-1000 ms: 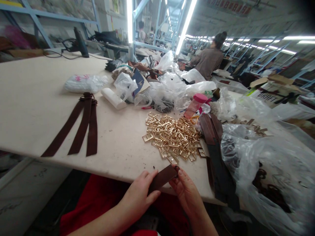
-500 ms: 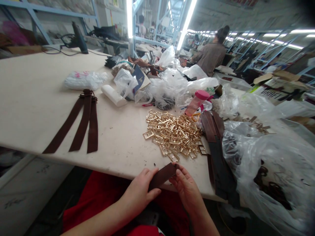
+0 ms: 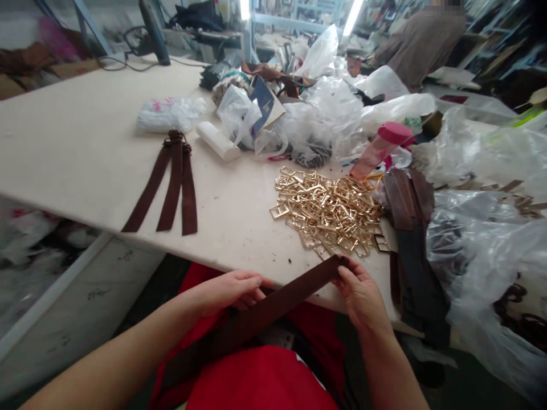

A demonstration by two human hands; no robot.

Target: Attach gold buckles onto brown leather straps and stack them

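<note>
A long dark brown belt strap [image 3: 277, 302] slants from the table edge down across my lap. My right hand [image 3: 361, 290] pinches its upper end between thumb and fingers; a small dark piece shows at that end. My left hand [image 3: 235, 290] is beside the strap's middle, fingers loosely curled and thumb apart, with some fingertips partly hidden behind the strap. Just beyond my right hand lies a heap of gold-coloured metal buckles [image 3: 333, 208]. Farther left on the table, several brown straps [image 3: 173, 182] lie fanned out, gathered at their far end.
Dark straps [image 3: 414, 256] hang over the table edge at right, beside clear plastic bags [image 3: 482, 256]. Behind the buckles are a pink-lidded bottle [image 3: 382, 148], a white roll [image 3: 217, 141] and piled bags [image 3: 329, 108]. A person [image 3: 421, 42] is beyond the table.
My left hand has moved left along the strap and loosened from it. More of the strap's length now shows, stretching over my lap. The view has tilted down.
</note>
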